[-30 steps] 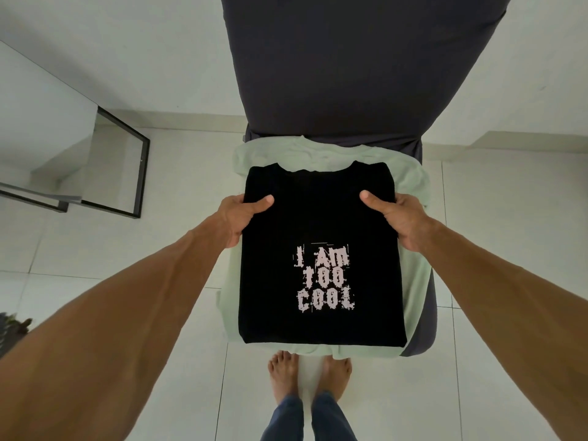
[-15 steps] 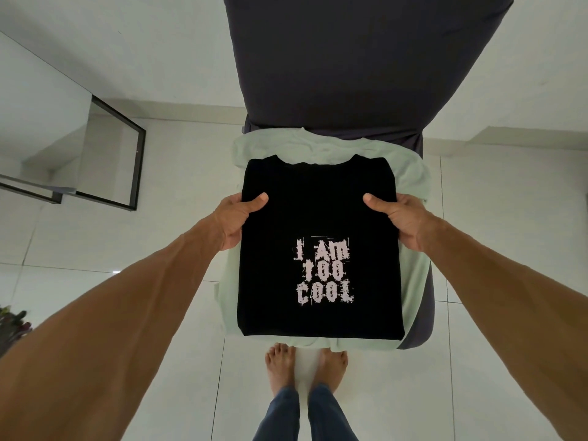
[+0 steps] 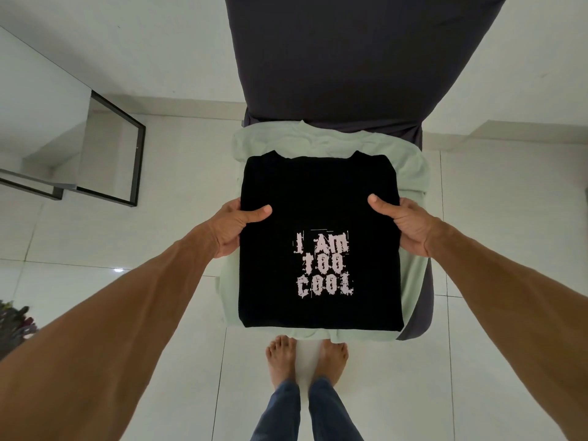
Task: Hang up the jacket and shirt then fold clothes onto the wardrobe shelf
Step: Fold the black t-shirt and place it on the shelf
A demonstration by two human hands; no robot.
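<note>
A folded black T-shirt [image 3: 318, 192] with pale "I AM TOO COOL" lettering lies on top of a folded pale green garment [image 3: 410, 173]. Both rest on the seat of a dark grey covered chair [image 3: 350, 58]. My left hand [image 3: 229, 227] grips the stack's left edge, thumb on the black shirt and fingers hidden beneath. On the right edge my right hand [image 3: 404, 224] holds the same way, thumb on top. How many layers each hand holds underneath is hidden.
White tiled floor [image 3: 493, 218] surrounds the chair. A black-framed mirror or glass panel [image 3: 121, 154] leans at the left wall. A dark object [image 3: 12, 323] shows at the far left edge. My bare feet [image 3: 305, 358] stand just before the chair.
Both hands keep the same hold on the stack's sides. The stack has shifted slightly up the view, uncovering more of my feet and legs.
</note>
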